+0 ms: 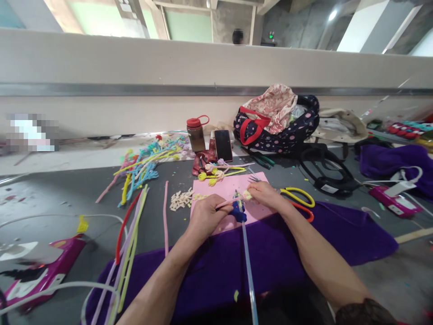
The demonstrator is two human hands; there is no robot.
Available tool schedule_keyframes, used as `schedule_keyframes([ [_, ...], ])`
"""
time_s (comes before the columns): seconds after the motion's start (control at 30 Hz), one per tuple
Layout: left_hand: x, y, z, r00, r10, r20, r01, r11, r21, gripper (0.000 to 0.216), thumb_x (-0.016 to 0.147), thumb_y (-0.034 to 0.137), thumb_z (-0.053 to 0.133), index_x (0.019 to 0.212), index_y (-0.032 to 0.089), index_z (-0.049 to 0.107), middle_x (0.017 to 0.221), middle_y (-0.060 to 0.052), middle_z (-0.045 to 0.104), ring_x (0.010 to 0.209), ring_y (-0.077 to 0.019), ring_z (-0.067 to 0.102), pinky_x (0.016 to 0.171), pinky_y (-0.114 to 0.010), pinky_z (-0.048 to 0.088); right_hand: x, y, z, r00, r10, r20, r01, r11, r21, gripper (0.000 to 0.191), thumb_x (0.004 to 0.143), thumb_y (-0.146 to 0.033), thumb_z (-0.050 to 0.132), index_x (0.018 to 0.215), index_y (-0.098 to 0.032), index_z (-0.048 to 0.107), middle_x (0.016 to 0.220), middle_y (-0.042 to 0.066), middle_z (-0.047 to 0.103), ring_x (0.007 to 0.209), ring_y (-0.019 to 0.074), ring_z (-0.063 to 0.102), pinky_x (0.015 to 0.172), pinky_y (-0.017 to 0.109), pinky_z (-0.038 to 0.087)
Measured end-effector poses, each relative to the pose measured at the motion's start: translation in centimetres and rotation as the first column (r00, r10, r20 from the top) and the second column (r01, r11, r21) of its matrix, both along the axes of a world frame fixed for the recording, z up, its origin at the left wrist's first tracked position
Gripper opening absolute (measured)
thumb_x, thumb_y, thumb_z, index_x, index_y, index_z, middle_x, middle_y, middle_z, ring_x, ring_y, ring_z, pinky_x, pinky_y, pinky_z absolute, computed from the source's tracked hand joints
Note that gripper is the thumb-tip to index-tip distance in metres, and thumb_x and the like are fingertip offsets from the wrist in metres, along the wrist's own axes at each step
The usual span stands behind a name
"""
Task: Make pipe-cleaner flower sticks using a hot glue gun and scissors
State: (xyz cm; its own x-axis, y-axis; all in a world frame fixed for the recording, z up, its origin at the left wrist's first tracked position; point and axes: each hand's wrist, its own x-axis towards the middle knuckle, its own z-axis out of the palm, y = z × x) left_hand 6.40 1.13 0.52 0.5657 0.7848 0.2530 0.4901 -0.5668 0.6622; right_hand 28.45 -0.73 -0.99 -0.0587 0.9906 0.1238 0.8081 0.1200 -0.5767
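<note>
My left hand (205,215) is closed around a blue hot glue gun (238,211) and a pink pipe cleaner (227,203), over a pink mat (233,186). A translucent glue stick (249,266) trails back from the gun toward me. My right hand (263,193) pinches a small pale yellow piece (247,195) at the gun's tip. Both hands work above a purple cloth (338,234) spread over the grey table (67,194).
Long pipe cleaners (130,239) lie to the left, a heap of finished coloured ones (149,164) further back. Small beige pieces (181,199), yellow scissors (297,196), a phone (223,145), a red-capped bottle (196,133), a dotted bag (280,122) and a magenta iron (43,271) surround the mat.
</note>
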Motion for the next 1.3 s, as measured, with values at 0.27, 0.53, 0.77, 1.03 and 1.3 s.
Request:
schedule_keyframes([
  [0.27,0.3,-0.4,0.2,0.997,-0.073,0.012,0.072,0.996,0.048,0.014,0.078,0.024,0.057,0.073,0.019,0.070,0.072,-0.001,0.066,0.066,-0.0120,0.059,0.061,-0.021,0.042,-1.7,0.6,-1.2,0.994,-0.073,0.084,0.069,0.996,0.058,0.016,0.076,-0.029,0.058,0.069,-0.017,0.066,0.065,0.002,0.066,0.058,0.0134,0.055,0.051,0.021,0.031],
  [0.53,0.5,-0.4,-0.1,0.997,-0.072,0.010,0.071,0.995,0.064,0.014,0.078,0.024,0.057,0.072,0.019,0.069,0.072,-0.001,0.065,0.066,-0.0125,0.059,0.062,-0.022,0.042,-2.5,0.3,-0.6,0.979,-0.110,0.170,0.101,0.993,0.058,0.007,0.068,-0.020,0.061,0.068,-0.017,0.068,0.067,0.005,0.068,0.061,0.0162,0.057,0.052,0.023,0.030],
  [0.77,0.3,0.0,0.0,1.000,-0.023,-0.016,0.023,1.000,-0.003,0.016,0.078,0.030,0.057,0.076,0.020,0.069,0.075,-0.002,0.066,0.069,-0.0134,0.059,0.064,-0.023,0.042,-2.3,0.9,-0.8,0.955,-0.267,0.129,0.260,0.963,0.068,0.013,0.069,-0.020,0.055,0.065,-0.017,0.067,0.066,0.004,0.069,0.061,0.0152,0.058,0.053,0.022,0.031],
  [1.03,-0.1,0.4,-0.1,1.000,0.008,0.006,-0.007,0.997,-0.072,0.016,0.076,0.031,0.057,0.076,0.022,0.071,0.079,-0.001,0.069,0.073,-0.0152,0.061,0.066,-0.024,0.043,1.8,0.5,-0.2,0.954,-0.299,-0.027,0.300,0.952,0.051,0.024,0.076,-0.022,0.045,0.067,-0.015,0.066,0.058,0.002,0.063,0.057,0.0139,0.055,0.052,0.021,0.032],
  [1.3,-0.2,0.6,-0.3,1.000,-0.016,0.017,0.017,0.997,-0.070,0.016,0.076,0.030,0.057,0.079,0.021,0.071,0.080,-0.002,0.068,0.074,-0.0155,0.061,0.066,-0.024,0.044,0.9,0.3,-0.5,0.969,-0.099,-0.226,0.082,0.993,-0.081,0.023,0.073,-0.016,0.045,0.077,-0.017,0.067,0.053,-0.003,0.059,0.046,0.0100,0.052,0.047,0.019,0.035],
])
